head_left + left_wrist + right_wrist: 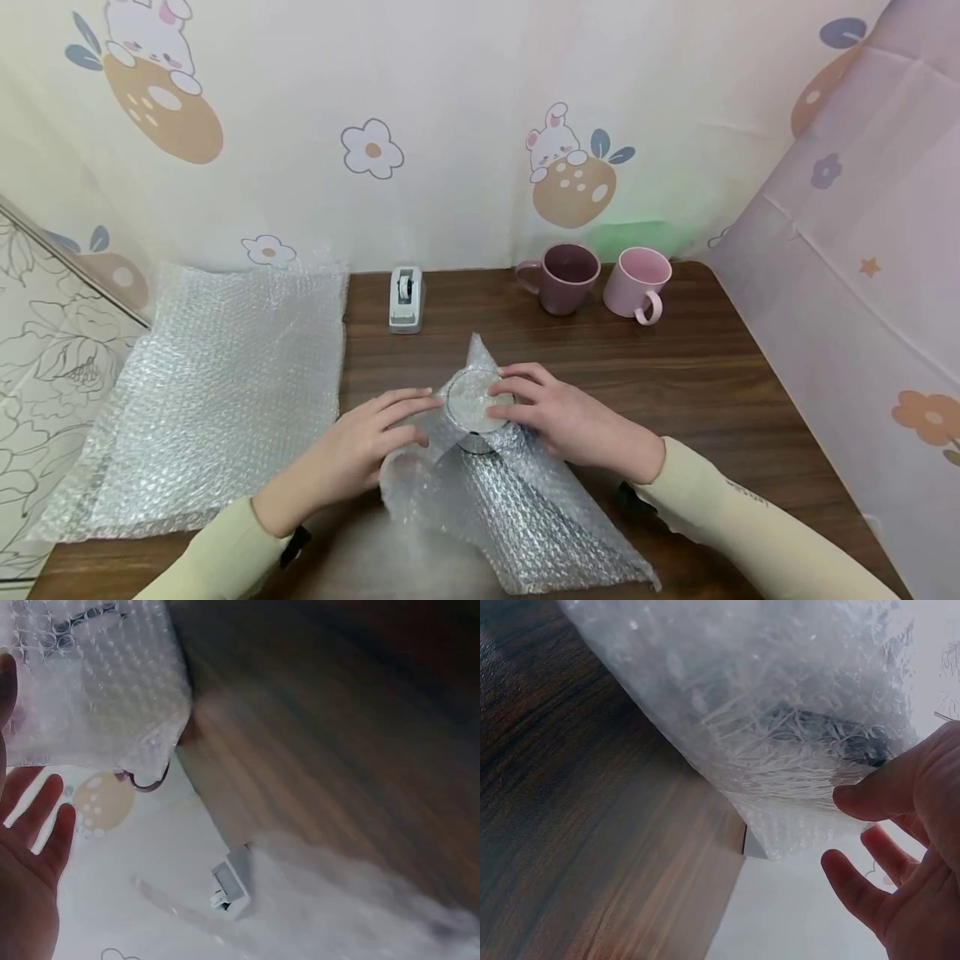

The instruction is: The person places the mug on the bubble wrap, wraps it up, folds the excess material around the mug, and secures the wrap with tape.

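A round-ended, cup-like object [480, 403] stands on the table, its circular end facing up, partly covered by a sheet of bubble wrap [532, 517]. The covering hides its exact kind. My right hand [570, 417] rests over the right of that end with extended fingers, and in the right wrist view the thumb [874, 791] touches the wrap. To the left, my left hand [375, 433] has its fingers loosely spread beside the object and the sheet's left flap. One wrap corner sticks up behind the object, while the long part trails toward me.
More bubble wrap [232, 392] lies flat on the left. A white tape dispenser [406, 302] stands at the back middle. A mauve mug [568, 283] and a pink mug [634, 285] stand at the back right. Printed curtains [450, 200] border the wooden table [690, 367].
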`<state>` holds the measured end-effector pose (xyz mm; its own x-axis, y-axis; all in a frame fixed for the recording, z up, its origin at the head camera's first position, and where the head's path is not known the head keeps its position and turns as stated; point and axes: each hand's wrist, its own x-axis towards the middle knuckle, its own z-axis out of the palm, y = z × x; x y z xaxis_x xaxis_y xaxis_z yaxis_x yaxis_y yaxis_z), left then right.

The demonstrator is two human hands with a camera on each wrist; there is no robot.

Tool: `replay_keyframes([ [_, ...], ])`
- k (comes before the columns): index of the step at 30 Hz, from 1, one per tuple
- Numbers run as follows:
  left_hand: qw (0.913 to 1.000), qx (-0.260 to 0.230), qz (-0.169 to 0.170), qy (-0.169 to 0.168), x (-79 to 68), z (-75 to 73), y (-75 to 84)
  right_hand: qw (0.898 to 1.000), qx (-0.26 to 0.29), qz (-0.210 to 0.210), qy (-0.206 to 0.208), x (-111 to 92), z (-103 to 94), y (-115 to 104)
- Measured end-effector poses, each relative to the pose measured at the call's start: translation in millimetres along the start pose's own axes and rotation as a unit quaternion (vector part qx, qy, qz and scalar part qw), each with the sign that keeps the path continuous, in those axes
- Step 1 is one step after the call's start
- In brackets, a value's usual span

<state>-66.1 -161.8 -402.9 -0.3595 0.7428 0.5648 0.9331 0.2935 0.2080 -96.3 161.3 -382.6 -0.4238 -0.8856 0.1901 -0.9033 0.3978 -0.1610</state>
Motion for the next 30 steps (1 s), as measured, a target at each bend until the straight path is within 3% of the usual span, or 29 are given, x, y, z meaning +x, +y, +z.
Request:
replay_keyframes([
  [5,0.9962,-0.056,-0.065,-0.015,3.7,1.8,-4.2,1.000,0.005,-0.004,0.004,0.3,2.8,1.4],
  [10,0.9889,-0.091,-0.118,0.002,6.4,5.7,-5.6,1.000,0.010,-0.010,0.010,1.4,3.8,2.2],
  [15,0.9732,-0.127,-0.187,0.042,9.7,13.0,-2.0,1.000,0.017,-0.004,0.015,1.9,4.1,2.8],
  [21,0.9536,-0.166,-0.235,0.087,11.2,21.7,2.5,0.999,0.030,-0.004,0.034,2.5,6.1,3.8],
  [26,0.9405,-0.183,-0.253,0.133,17.2,32.5,2.3,0.997,0.048,-0.002,0.067,2.2,12.1,6.8],
  [30,0.9300,-0.182,-0.259,0.187,22.8,39.3,1.4,0.989,0.097,0.023,0.110,-1.2,18.3,8.9],
])
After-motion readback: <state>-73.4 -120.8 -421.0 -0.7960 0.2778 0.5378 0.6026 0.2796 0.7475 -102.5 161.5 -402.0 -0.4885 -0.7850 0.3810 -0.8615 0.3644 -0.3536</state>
